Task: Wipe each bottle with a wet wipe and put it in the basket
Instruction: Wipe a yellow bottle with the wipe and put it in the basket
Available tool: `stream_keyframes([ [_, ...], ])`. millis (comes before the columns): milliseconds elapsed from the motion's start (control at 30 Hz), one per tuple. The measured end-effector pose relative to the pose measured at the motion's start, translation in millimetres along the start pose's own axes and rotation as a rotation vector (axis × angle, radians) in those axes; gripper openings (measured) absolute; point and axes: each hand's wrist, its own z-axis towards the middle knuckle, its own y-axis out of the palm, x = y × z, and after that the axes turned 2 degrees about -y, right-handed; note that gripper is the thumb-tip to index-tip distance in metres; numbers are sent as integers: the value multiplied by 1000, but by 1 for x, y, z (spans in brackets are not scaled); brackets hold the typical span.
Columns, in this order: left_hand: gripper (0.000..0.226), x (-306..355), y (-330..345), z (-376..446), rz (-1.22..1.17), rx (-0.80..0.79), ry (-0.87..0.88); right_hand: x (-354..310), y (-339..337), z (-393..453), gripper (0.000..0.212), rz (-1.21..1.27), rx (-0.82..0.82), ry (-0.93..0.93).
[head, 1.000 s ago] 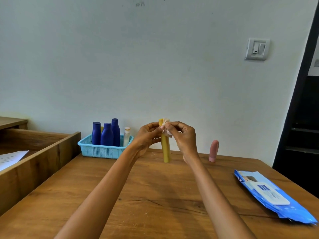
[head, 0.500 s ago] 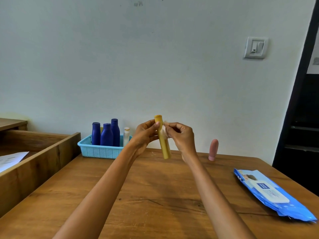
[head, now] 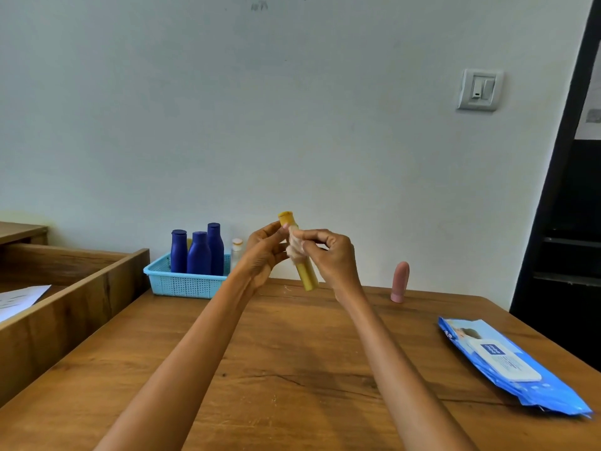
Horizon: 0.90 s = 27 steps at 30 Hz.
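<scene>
A slim yellow bottle (head: 307,275) hangs tilted above the table, cap end up and to the left. My left hand (head: 263,252) grips its upper part. My right hand (head: 328,255) pinches a crumpled white wet wipe (head: 296,249) against the bottle's middle. The light blue basket (head: 185,283) stands at the back left, holding three dark blue bottles (head: 199,252) and a small white bottle (head: 236,250). A pink bottle (head: 400,281) stands upright on the table to the right of my hands.
A blue pack of wet wipes (head: 507,362) lies at the table's right edge. A raised wooden divider (head: 65,307) borders the table on the left, with paper (head: 19,299) beyond it. The wall stands close behind the table.
The yellow bottle has been lifted off the table and tilted. The wipe has moved from the cap down to the bottle's middle.
</scene>
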Motion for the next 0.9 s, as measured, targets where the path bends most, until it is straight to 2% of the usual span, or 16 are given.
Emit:
stream_keyframes([
  [167, 37, -2, -7, 1, -2, 70, -26, 22, -8, -5, 12, -120, -58, 189],
  [333, 23, -2, 1, -3, 55, -88, -87, 24, -4, -5, 17, -131, 114, 201],
  [433, 22, -4, 7, -4, 84, -93, -76, 13, 1, -2, 16, -57, 189, 147],
  [500, 27, -3, 7, -3, 90, -56, -60, 7, 3, -2, 14, -39, 160, 96],
  [600, 24, -2, 0, -1, 82, -7, -50, 5, 1, -2, 10, -109, 33, 67],
  [733, 24, -5, -7, 1, 82, 55, -65, 13, -3, -5, 10, -129, -65, 207],
  [800, 28, -7, -7, 1, 73, 59, -80, 17, -4, -7, 10, -125, -48, 261],
  [900, 24, -8, -4, 0, 55, 30, -96, 16, -1, -7, 13, -103, 50, 241],
])
